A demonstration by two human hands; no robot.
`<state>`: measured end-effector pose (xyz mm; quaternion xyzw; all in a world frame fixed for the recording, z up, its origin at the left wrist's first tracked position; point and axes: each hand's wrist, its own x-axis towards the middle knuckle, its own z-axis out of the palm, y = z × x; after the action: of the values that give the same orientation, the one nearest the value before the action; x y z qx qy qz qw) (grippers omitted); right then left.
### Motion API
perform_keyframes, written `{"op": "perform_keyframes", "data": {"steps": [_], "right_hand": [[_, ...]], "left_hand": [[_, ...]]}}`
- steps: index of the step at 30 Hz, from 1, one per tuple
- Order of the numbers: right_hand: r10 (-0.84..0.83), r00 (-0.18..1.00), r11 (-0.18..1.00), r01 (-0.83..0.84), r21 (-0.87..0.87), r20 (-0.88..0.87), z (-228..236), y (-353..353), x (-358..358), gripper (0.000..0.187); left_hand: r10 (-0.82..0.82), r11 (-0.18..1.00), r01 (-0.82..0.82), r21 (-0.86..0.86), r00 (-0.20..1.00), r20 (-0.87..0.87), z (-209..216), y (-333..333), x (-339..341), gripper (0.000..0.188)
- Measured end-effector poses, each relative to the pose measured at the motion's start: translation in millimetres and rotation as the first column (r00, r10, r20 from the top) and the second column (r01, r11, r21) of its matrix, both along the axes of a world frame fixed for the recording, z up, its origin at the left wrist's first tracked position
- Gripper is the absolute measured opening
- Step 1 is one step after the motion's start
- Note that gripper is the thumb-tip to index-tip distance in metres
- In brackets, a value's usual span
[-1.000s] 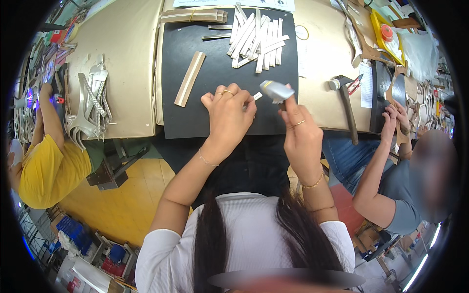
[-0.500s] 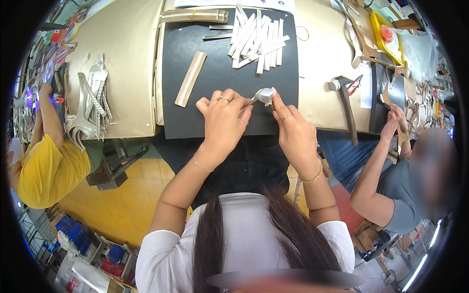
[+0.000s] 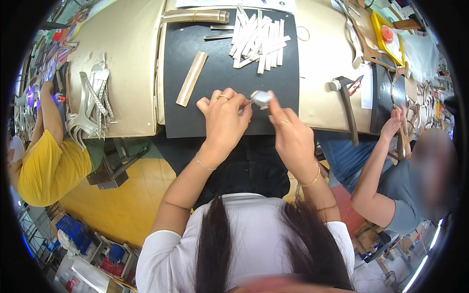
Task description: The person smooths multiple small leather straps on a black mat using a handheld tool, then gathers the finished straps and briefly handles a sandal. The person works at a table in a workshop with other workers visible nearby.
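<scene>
A small silvery piece [image 3: 260,99], rounded and shiny with a pale lower edge, is between my two hands over the black mat [image 3: 185,122]. My left hand [image 3: 222,115] is closed in a pinch at its left end; what lies inside the fingers is mostly hidden. Against the right side of the piece, my right hand [image 3: 293,136] presses its fingertips, smeared by motion. The kind of piece cannot be made out. Left of it on the mat lies a flat tan strip [image 3: 191,79] with a pale stripe down its middle.
Pale narrow strips [image 3: 259,39] are piled at the mat's far side, beside a banded tan bundle [image 3: 195,16]. To the right lie a hammer [image 3: 348,110] and red-handled snips [image 3: 355,85]. Silvery straps [image 3: 93,102] lie left. Co-workers sit on both sides.
My right fingers have shifted slightly left, and the silvery piece has turned and moved a little left and nearer. My left hand stays almost still. The right co-worker's hand has shifted.
</scene>
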<state>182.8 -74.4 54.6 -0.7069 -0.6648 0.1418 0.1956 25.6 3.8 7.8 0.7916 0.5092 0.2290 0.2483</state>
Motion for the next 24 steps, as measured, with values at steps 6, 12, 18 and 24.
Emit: {"op": "perform_keyframes", "data": {"steps": [6,12,18,24], "right_hand": [[-0.010,0.998,0.985,0.021,0.173,-0.064,-1,3,2,0.057],[0.006,0.999,1.000,-0.006,0.007,0.054,-1,4,4,0.057],[-0.081,0.994,0.977,0.095,0.188,-0.079,-11,5,7,0.052],[-0.064,0.996,0.998,0.064,0.005,0.062,-15,2,7,0.050]], "left_hand": [[0.006,1.000,-0.006,0.000,1.000,0.011,-2,-1,1,0.006],[-0.002,0.998,-0.001,0.058,0.999,0.052,-7,0,4,0.006],[-0.012,0.995,0.004,0.099,0.996,0.083,-12,3,17,0.006],[0.015,1.000,-0.014,-0.020,0.997,0.070,-5,4,5,0.006]]}}
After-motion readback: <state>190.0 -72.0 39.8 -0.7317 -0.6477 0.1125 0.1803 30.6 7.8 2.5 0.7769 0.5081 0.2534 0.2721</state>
